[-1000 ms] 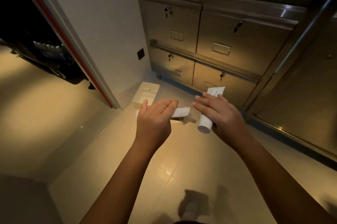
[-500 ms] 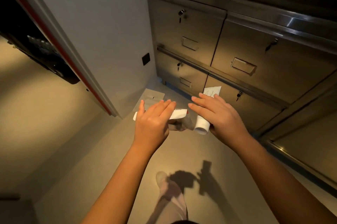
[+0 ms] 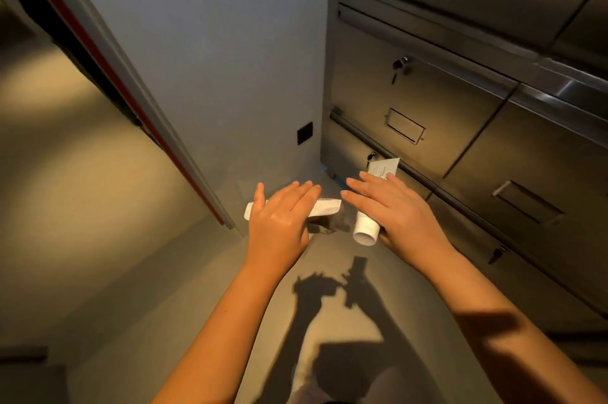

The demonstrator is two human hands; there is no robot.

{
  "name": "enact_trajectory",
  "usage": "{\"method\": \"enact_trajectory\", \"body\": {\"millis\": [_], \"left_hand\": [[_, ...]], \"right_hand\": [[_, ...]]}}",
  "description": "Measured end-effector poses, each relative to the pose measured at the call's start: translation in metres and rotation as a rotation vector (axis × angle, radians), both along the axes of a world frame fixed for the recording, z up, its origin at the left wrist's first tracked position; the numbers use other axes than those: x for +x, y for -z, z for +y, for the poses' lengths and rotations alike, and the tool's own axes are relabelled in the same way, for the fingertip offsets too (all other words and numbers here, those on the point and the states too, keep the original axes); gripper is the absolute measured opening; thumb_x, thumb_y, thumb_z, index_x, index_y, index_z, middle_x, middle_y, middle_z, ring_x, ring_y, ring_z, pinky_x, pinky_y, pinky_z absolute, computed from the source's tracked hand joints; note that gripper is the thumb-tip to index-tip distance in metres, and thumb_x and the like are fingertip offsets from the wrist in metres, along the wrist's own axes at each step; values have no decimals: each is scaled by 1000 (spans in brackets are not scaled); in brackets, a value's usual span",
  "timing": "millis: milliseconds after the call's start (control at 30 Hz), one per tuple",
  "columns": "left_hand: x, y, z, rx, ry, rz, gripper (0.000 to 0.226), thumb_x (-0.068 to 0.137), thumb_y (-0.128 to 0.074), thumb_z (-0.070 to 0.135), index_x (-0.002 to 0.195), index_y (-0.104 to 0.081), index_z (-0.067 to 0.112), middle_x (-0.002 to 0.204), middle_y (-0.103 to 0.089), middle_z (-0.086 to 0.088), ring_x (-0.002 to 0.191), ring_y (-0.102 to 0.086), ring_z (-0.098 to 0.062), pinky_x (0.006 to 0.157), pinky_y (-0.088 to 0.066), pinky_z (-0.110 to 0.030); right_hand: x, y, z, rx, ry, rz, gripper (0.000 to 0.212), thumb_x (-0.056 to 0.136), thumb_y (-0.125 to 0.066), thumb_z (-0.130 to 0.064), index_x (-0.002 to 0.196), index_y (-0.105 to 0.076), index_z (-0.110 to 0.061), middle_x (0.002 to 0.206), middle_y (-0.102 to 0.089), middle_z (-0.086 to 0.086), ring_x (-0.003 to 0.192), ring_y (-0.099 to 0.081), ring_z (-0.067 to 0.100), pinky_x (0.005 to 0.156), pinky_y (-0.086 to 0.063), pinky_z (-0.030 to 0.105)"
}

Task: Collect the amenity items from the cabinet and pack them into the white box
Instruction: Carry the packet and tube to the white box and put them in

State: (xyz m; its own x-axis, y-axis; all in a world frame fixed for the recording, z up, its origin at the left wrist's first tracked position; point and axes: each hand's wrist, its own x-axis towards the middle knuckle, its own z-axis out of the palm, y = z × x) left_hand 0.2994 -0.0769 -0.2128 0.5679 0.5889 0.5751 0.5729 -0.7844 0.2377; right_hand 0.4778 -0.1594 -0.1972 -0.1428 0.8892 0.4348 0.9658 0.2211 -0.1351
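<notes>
Flat white tube (image 3: 324,206) gripped under the near-straight fingers (image 3: 304,194) of the left hand (image 3: 279,219), capped white tube (image 3: 365,229) likewise under the right hand (image 3: 394,209) (thumbs hidden) — both in mid-air beside the cabinet (image 3: 427,127), carrying stage — next, likely: finding the white box, unseen, and setting them in.

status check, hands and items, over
Left hand holds left tube, dark item beneath. Right hand holds right tube. Box not in view.
</notes>
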Motion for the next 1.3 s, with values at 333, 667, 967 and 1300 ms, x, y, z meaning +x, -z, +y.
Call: {"method": "enact_trajectory", "body": {"millis": [333, 667, 967, 1300], "left_hand": [[80, 23, 71, -47, -260, 49, 57, 48, -73, -17, 100, -71, 4, 100, -71, -12, 91, -68, -30, 84, -37, -69], [170, 64, 124, -157, -609, 14, 53, 55, -67, -17, 102, -69, 6, 98, -70, -9, 90, -68, -24, 89, -36, -65], [159, 193, 190, -148, -600, 87, 51, 57, -71, -16, 104, -68, 3, 102, -69, -14, 94, -67, -29, 88, -37, -63], [134, 416, 248, -131, -586, 177, 51, 57, -69, -17, 104, -67, 1, 100, -69, -16, 86, -68, -30, 86, -40, -64]], "right_hand": [[97, 26, 125, -24, -255, 107, 57, 57, -80, 13, 110, -65, 0, 117, -62, 21, 111, -56, 40, 94, -37, 57], [188, 74, 240, -93, -604, 127, 51, 60, -82, 4, 108, -65, 0, 113, -64, 20, 108, -59, 37, 92, -40, 55], [177, 216, 310, -123, -651, 43, 51, 61, -84, -6, 109, -66, -6, 113, -65, 16, 107, -61, 32, 88, -46, 51], [165, 442, 357, -186, -677, 26, 54, 62, -82, -3, 113, -64, -4, 117, -62, 20, 110, -57, 38, 87, -48, 56]]}}
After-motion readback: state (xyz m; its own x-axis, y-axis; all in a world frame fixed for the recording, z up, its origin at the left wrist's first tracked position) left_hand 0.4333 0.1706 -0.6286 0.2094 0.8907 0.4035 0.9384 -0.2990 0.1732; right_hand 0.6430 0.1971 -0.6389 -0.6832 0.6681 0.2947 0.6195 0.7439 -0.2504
